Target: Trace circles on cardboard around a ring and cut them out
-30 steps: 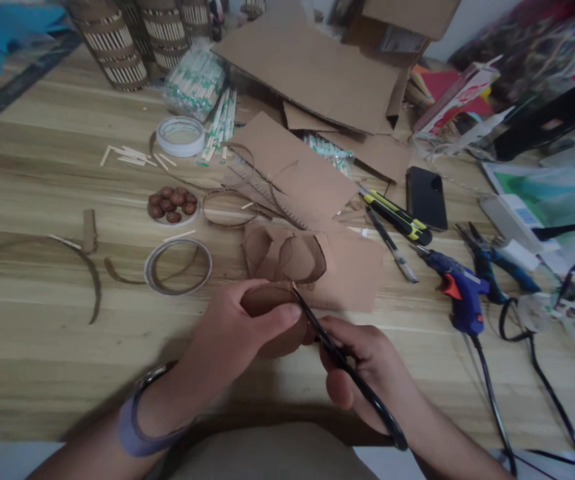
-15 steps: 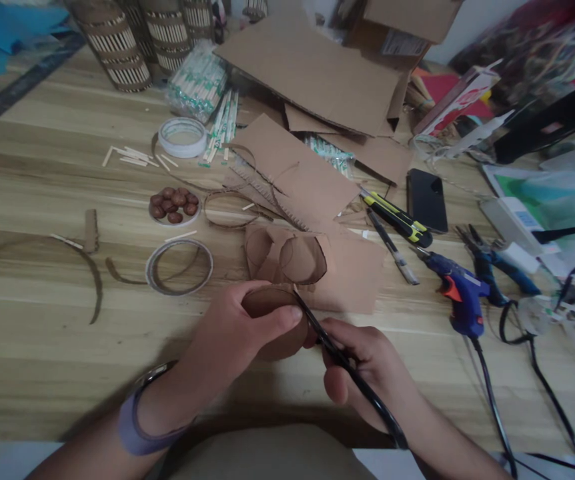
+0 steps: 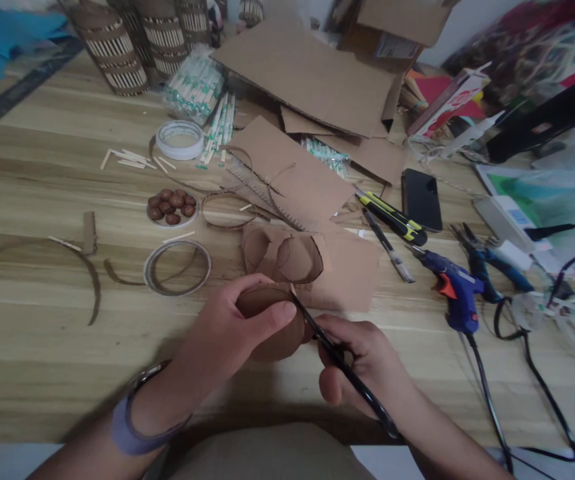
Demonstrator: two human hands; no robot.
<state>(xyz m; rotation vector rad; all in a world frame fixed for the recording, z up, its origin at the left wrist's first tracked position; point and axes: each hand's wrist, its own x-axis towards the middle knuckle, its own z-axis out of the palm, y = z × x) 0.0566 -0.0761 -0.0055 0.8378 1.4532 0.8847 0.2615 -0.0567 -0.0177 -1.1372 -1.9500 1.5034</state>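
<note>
My left hand (image 3: 237, 323) is closed around a round cardboard piece (image 3: 280, 337), its thumb lying across the flat face. A pair of black scissors (image 3: 355, 380), seen nearly edge-on, is held in my right hand (image 3: 367, 357). The blades meet the disc's upper right rim, and the right fingertips are close to that same edge. Just beyond the hands lies a cardboard sheet (image 3: 352, 273) with round cut-outs. Left of the hands a tape roll (image 3: 150, 283) rests on the table.
Brown balls (image 3: 167, 200) fill a small dish. A glue gun (image 3: 460, 293), pliers (image 3: 492, 267), a utility knife (image 3: 392, 217), a pen (image 3: 387, 247) and a phone (image 3: 421, 199) lie on the right. Cardboard sheets (image 3: 312, 73) and stick bundles (image 3: 195, 83) occupy the back.
The whole view has shifted slightly, with the table things appearing a little further left. Both hands keep their hold, and the scissors stay at the disc's rim.
</note>
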